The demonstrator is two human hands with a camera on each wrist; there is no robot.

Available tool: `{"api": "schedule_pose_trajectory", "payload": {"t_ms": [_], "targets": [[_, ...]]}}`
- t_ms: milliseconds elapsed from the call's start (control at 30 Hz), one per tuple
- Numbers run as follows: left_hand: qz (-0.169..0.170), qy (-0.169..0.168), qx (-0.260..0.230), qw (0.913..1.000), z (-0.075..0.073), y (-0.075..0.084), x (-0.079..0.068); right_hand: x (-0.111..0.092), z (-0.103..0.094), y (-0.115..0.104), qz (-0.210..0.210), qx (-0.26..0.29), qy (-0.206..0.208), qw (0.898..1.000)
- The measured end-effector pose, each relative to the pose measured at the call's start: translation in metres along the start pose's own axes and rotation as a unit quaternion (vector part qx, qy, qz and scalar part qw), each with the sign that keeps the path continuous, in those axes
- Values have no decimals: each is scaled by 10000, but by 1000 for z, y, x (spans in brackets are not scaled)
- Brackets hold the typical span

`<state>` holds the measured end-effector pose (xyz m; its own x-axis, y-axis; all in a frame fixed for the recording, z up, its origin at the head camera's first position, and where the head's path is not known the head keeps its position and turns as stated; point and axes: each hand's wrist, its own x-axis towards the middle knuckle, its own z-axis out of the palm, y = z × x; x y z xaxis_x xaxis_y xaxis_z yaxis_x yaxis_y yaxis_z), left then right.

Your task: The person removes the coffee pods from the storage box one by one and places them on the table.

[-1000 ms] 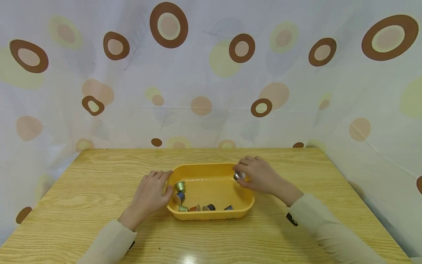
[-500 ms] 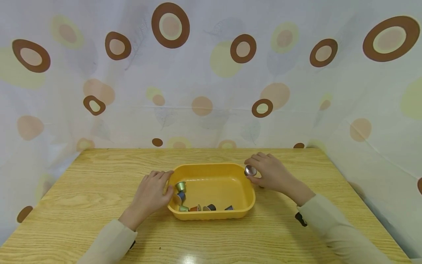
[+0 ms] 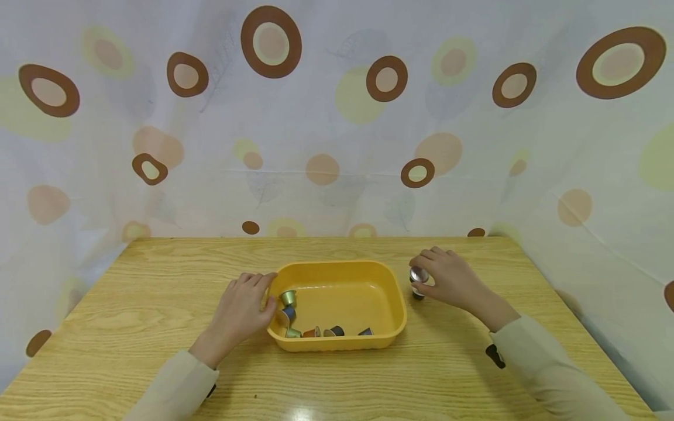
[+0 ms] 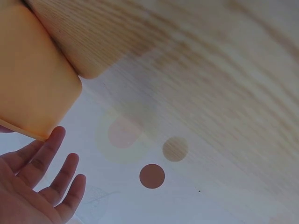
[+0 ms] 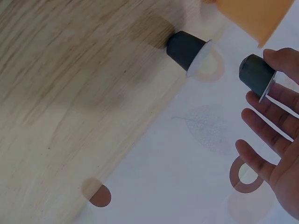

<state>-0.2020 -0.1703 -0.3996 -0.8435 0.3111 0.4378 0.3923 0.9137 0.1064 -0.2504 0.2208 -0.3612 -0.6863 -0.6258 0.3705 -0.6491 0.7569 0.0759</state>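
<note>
My right hand [image 3: 451,282] pinches a dark coffee capsule [image 5: 256,74] between thumb and fingers, its silver lid facing up in the head view. Just below it, a second dark coffee capsule [image 5: 187,50] stands on the table on its narrow end, mostly hidden by the hand in the head view. A gap shows between the two capsules in the right wrist view. At the left end of a yellow plastic tub [image 3: 337,344], my left hand [image 3: 239,313] holds the rim, with the thumb on the inner side and fingertips [image 4: 58,133] at the outside.
Inside the tub lie several more capsules: a green one [image 3: 288,297], a blue one [image 3: 287,314], an orange one [image 3: 310,332] and dark ones along the near wall. The wooden table [image 3: 337,386] ends at a patterned curtain [image 3: 326,128] behind and on both sides.
My right hand has moved right with the dark capsule, from over the tub's right end to above the capsule standing on the table. My left hand stays on the rim.
</note>
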Motion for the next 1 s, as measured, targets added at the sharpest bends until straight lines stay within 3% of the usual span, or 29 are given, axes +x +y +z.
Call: {"api": "schedule_pose_trajectory", "payload": {"t_ms": [467, 1000], "targets": [[31, -12, 39, 10000, 1, -1, -1, -21, 9, 18, 218, -18, -24, 9998], [23, -6, 24, 10000, 0, -1, -1, -35, 15, 29, 681, 41, -563, 9961]]}}
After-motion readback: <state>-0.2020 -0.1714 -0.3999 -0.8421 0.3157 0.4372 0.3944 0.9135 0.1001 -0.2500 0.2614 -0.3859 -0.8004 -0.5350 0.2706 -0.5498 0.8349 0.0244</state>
